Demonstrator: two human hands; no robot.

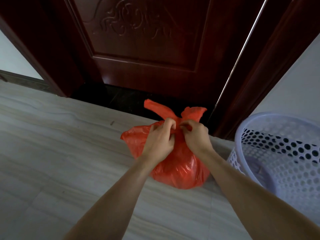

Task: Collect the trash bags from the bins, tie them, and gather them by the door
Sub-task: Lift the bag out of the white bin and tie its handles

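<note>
A full red plastic trash bag [180, 170] sits on the pale floor just in front of a dark wooden door [147, 49]. Its two handle ears stick up and away from me above the knot area. My left hand [160, 141] grips the gathered plastic at the bag's neck with curled fingers. My right hand [195, 134] pinches the plastic right beside it, fingertips almost touching the left hand's. To the right stands a pale lavender perforated plastic bin [259, 129], with no bag in it.
The door is slightly ajar, a bright slit [242, 49] showing along its right edge. A black threshold strip [121, 99] lies under the door. White wall [294, 80] rises behind the bin, and grey wood-grain floor [60, 144] spreads to the left.
</note>
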